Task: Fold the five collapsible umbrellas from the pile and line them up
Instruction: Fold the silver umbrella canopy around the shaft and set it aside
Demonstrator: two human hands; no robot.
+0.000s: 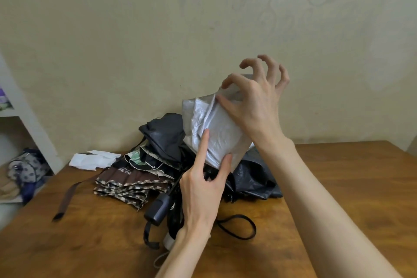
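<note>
I hold a silver collapsible umbrella tilted up above the pile. My left hand grips its lower end, with the index finger stretched along the canopy and the thumb on the opposite side. My right hand is at the upper end: its thumb touches a fold of the silver fabric, and its other fingers are spread and curled in the air. Beneath lie a brown checked umbrella, a black umbrella, a beige and green patterned one and a dark grey one.
The pile sits at the back of a wooden table against the wall. A black handle, a black wrist loop and a brown strap trail toward me. White cloth lies at back left. A shelf stands left.
</note>
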